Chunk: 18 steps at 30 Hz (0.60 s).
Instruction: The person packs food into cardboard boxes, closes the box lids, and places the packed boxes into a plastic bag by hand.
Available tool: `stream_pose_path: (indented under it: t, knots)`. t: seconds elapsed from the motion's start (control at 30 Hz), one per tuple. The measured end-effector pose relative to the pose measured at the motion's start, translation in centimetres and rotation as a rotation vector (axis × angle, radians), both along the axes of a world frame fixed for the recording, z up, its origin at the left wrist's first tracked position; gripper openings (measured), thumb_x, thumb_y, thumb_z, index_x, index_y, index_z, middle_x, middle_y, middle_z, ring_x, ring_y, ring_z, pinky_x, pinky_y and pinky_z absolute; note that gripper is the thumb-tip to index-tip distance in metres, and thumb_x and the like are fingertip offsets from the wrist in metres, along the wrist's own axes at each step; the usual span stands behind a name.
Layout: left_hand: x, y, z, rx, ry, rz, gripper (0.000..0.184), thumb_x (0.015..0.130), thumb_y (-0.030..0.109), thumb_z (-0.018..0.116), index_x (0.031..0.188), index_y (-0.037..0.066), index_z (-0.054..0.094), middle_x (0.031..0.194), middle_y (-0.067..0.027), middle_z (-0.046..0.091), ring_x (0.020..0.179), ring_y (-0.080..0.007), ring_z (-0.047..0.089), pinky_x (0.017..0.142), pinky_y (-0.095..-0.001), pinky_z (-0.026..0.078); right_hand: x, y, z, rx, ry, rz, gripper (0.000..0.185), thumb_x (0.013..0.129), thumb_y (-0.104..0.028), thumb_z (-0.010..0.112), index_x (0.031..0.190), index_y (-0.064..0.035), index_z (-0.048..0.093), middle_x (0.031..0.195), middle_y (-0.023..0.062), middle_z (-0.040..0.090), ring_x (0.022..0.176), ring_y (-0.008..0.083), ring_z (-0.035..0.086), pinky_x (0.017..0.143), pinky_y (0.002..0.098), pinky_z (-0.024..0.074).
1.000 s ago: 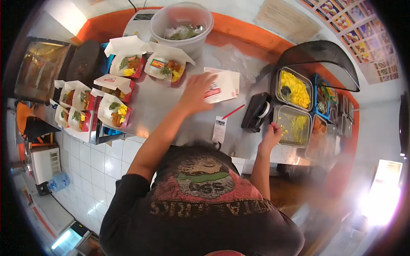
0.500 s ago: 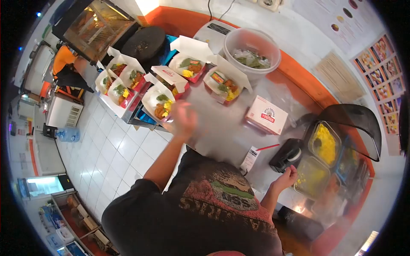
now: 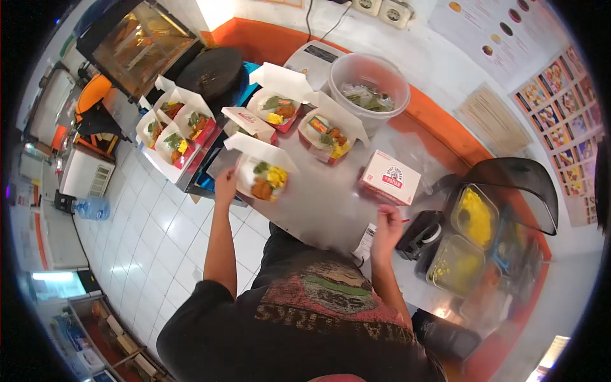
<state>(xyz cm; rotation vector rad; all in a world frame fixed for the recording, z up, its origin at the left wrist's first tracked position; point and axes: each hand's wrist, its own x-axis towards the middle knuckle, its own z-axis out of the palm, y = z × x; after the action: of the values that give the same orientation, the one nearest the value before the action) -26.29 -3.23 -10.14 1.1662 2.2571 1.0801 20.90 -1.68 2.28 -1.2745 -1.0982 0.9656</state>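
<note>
My left hand [image 3: 225, 184] is at the left side of an open meal box [image 3: 262, 170] holding chicken, yellow pieces and greens; its fingers are curled at the box edge. Above the counter near the receipt [image 3: 366, 242] is my right hand [image 3: 387, 224], fingers bent and blurred; whether they hold anything is unclear. A closed printed box [image 3: 390, 177] lies just beyond it. Right of that hand sits the black tape dispenser [image 3: 420, 234]. More open boxes with food stand farther back, among them one [image 3: 328, 135] with a small packet inside.
A clear tub [image 3: 369, 89] of greens and small bags stands by the wall, beside a scale [image 3: 313, 60]. Trays of yellow food [image 3: 475, 213] lie at right under a dark cover [image 3: 515, 184]. Another person [image 3: 95, 105] in orange is at far left.
The nearest open box has moved right, away from the counter's left edge, with my left hand beside it. My right hand has left the tape dispenser and moved left towards the closed box.
</note>
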Motion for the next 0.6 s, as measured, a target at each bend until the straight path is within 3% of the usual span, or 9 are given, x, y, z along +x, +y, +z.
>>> stream_pose_path:
  t: [0.07,0.13,0.23,0.27,0.3,0.33,0.4,0.47,0.6]
  knots:
    - [3.6,-1.4,-0.2,-0.04,-0.078,-0.043,0.026,0.09,0.018,0.064,0.11,0.001,0.067,0.095,-0.0119,0.07,0.088,-0.0173,0.065,0.076,-0.0309,0.052,-1.0,0.3,-1.6,-0.101,-0.077,0.179,0.017,0.089,0.0,0.058,0.106,-0.0027,0.063,0.097,0.0028,0.061,0.078,0.0079,0.054,0.069,0.0216,0.0441]
    - [6.7,-2.2,-0.9,-0.084,-0.636,-0.016,0.031,0.088,0.018,0.067,0.114,0.002,0.064,0.096,-0.0067,0.068,0.086,-0.0182,0.065,0.072,-0.0288,0.053,-2.4,1.4,-2.7,-0.093,-0.195,0.251,0.025,0.087,0.0,0.06,0.112,-0.0016,0.063,0.101,0.0058,0.063,0.073,0.0096,0.056,0.064,0.0231,0.0464]
    - [11.0,-1.9,-0.5,-0.063,-0.727,-0.018,0.041,0.085,0.016,0.072,0.121,0.003,0.058,0.101,-0.002,0.064,0.086,-0.0173,0.063,0.068,-0.0268,0.052,-4.5,3.2,-2.6,0.01,-0.283,0.197,0.03,0.083,0.001,0.063,0.114,0.0002,0.062,0.104,0.0097,0.063,0.071,0.0135,0.059,0.064,0.0257,0.0492]
    - [12.0,-1.6,-1.3,0.092,-0.507,-0.062,0.052,0.082,0.012,0.074,0.127,-0.002,0.051,0.116,-0.0101,0.063,0.087,-0.0213,0.064,0.073,-0.0338,0.052,-4.9,3.8,-2.3,0.057,-0.275,0.153,0.032,0.082,0.002,0.064,0.113,0.0009,0.062,0.106,0.0117,0.062,0.071,0.016,0.06,0.065,0.0272,0.0506]
    - [13.5,-1.0,0.9,0.083,-0.515,-0.067,0.052,0.082,0.012,0.074,0.127,-0.002,0.051,0.116,-0.0101,0.063,0.087,-0.0213,0.064,0.073,-0.0338,0.052,-4.9,4.2,-2.8,0.048,-0.282,0.147,0.032,0.082,0.002,0.064,0.113,0.0009,0.062,0.106,0.0117,0.062,0.071,0.016,0.06,0.065,0.0272,0.0506]
    - [15.3,0.0,5.5,0.254,-0.027,-0.115,0.046,0.08,0.01,0.073,0.121,-0.001,0.054,0.112,-0.0114,0.065,0.087,-0.0243,0.064,0.077,-0.0361,0.052,-4.8,4.6,-3.6,0.053,-0.359,0.149,0.029,0.081,0.003,0.064,0.11,0.0015,0.063,0.105,0.0125,0.062,0.072,0.0174,0.061,0.066,0.0276,0.0512]
    - [16.5,0.1,8.4,0.415,0.459,-0.165,0.04,0.079,0.008,0.073,0.115,0.0,0.058,0.109,-0.0126,0.066,0.087,-0.0274,0.064,0.08,-0.0384,0.051,-4.5,4.2,-4.9,0.05,-0.44,0.148,0.026,0.08,0.004,0.064,0.106,0.0022,0.064,0.105,0.0132,0.061,0.073,0.0189,0.062,0.066,0.028,0.0517]
    - [16.2,-0.4,8.4,0.338,0.352,-0.342,0.03,0.074,0.004,0.071,0.104,0.002,0.064,0.103,-0.014,0.068,0.093,-0.0329,0.063,0.089,-0.0429,0.048,-4.3,3.6,-6.0,0.086,-0.359,0.047,0.018,0.079,0.003,0.065,0.097,0.003,0.065,0.104,0.0137,0.061,0.076,0.0216,0.064,0.068,0.0297,0.0527]
    - [16.4,-4.5,6.4,0.234,0.421,-0.386,0.021,0.072,0.003,0.07,0.093,0.005,0.067,0.096,-0.0121,0.07,0.093,-0.0314,0.065,0.085,-0.0426,0.051,-4.0,0.3,-7.7,0.124,-0.411,-0.018,0.013,0.077,0.003,0.066,0.091,0.003,0.065,0.102,0.0147,0.063,0.08,0.0234,0.066,0.07,0.0307,0.0532]
